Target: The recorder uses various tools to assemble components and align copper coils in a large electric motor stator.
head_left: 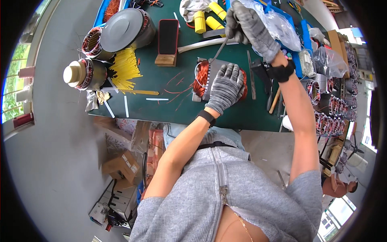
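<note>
Left hand (pixel 226 88) flat, fingers slightly spread, on copper-wound stator (pixel 208 84), near side of green table (pixel 149 109); right hand (pixel 252 30) pinches 1 thin metal rod (pixel 219 51), tip at left windings (pixel 200 80). Overforcing could slip it, nicking wire.

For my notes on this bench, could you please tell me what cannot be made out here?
In the head view:
- Part of the copper-wound core: covered by the left hand.
- Upper end of the thin tool: hidden in the right hand.
- Blue tray: cut off by the top edge.
- Single wires in the distant coils: too small.
</note>
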Motion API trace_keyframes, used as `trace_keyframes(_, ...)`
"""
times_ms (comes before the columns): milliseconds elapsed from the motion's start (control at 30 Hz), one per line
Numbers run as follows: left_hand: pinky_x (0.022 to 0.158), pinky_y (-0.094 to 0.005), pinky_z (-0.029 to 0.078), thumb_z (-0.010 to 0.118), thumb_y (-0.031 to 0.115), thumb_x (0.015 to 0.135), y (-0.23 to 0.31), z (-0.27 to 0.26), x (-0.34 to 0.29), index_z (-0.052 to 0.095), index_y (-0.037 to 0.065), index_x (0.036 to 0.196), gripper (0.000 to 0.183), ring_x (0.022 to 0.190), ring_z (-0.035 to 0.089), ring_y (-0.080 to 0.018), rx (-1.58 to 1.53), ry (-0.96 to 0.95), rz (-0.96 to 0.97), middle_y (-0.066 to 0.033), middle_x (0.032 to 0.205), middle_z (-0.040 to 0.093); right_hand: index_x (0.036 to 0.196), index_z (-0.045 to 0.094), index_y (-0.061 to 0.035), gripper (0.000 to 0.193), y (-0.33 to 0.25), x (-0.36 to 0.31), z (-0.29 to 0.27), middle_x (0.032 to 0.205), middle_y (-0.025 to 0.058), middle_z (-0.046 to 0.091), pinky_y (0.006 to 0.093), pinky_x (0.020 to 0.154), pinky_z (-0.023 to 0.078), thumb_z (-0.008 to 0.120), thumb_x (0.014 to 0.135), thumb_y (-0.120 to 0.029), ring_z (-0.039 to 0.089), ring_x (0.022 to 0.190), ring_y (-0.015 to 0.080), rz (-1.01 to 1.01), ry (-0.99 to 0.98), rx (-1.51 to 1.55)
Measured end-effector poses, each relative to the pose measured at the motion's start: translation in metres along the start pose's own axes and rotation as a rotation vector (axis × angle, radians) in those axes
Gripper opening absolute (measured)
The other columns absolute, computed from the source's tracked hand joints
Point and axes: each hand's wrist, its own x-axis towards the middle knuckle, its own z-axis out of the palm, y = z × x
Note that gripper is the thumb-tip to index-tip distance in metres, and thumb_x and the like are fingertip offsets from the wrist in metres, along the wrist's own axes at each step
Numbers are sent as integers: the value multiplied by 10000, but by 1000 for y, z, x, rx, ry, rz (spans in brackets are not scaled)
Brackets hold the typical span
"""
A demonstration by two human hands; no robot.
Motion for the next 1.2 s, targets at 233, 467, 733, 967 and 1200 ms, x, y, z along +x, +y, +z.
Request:
trace_keyframes(233,1049,-441,233,492,334,802,-2,0,-1,487,5,1188,507,1217,392,-325,-31,1,-3,-193,1279,450,747,525,-82,457,16,40,20,593,28,594,167,359,354,348,929,-462,496,417,62,121,-225,16)
trace_keyframes(467,1058,-441,226,502,340,785,-1,-3,-1,478,-11,1202,546,1211,395,-342,-28,-39,20,-213,1276,444,696,494,-96,466,32,71,51,553,37,562,171,350,345,366,911,-489,445,364,64,75,-434,19)
trace_keyframes(733,1052,-453,239,529,333,751,-4,0,-4,470,-18,1195,570,1204,398,-349,-61,-22,25,-221,1275,435,726,516,-76,459,16,56,32,569,34,556,152,354,362,340,924,-451,516,425,81,89,-399,-119)
trace_keyframes(967,1047,-450,250,529,320,745,-3,-1,-2,468,-26,1190,567,1209,393,-352,-50,-27,36,-222,1274,435,707,476,-138,491,0,25,19,567,5,542,150,369,303,310,906,-554,425,418,25,176,-213,-48)
trace_keyframes(1200,1043,-451,261,527,326,733,-2,-2,-1,475,-33,1179,575,1193,410,-358,-63,7,38,-232,1263,441,699,470,-138,492,9,41,16,558,1,534,151,347,286,308,906,-554,403,393,24,221,-260,-70)
